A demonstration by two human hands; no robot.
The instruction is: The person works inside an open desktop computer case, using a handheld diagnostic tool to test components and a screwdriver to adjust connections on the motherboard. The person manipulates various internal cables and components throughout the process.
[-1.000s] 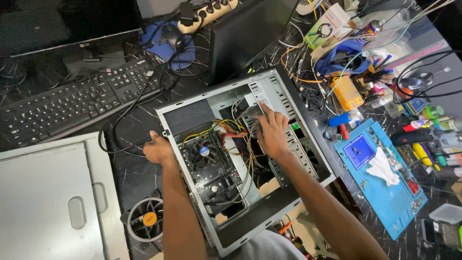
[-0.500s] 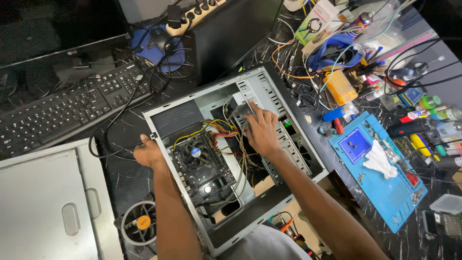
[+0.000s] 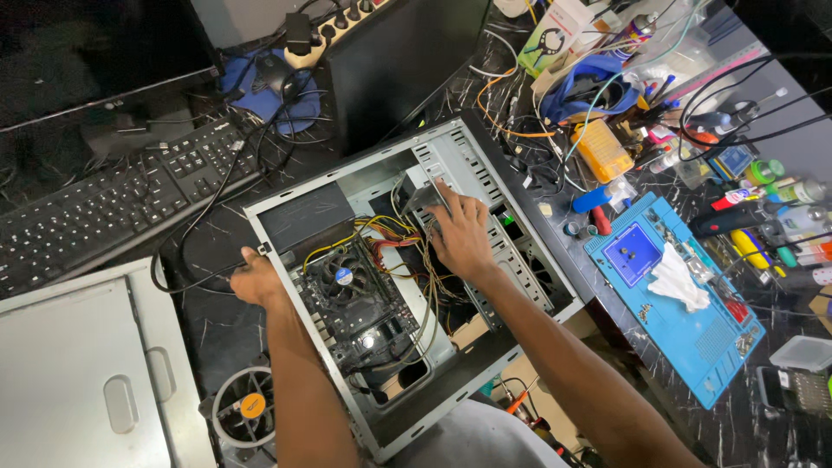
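Grey side panel: a flat grey metal side panel (image 3: pixel 74 381) with an oval grip lies at the far left, on the dark marbled table (image 3: pixel 217 325).
Keyboard: a black computer keyboard (image 3: pixel 113 204) sits above that panel, cables trailing past it.
Loose fan: a round case fan with an orange hub (image 3: pixel 250 406) rests on the table beside the left forearm.
Left hand: the left hand (image 3: pixel 256 279) grips the left wall of the case, fingers curled over the edge; what lies under the palm is hidden.
Case: an open grey metal computer case (image 3: pixel 394 165) lies on its side mid-table, motherboard, black cooler fan and yellow and red wires exposed.
Right hand: the right hand (image 3: pixel 462 232) is inside the case, fingers spread and pressed on the wire bundle by the drive bay; whether it pinches a wire cannot be told.
Mat: a blue rectangular work mat (image 3: pixel 693 342) with a crumpled white cloth (image 3: pixel 680 279) lies to the right, among scattered tools.
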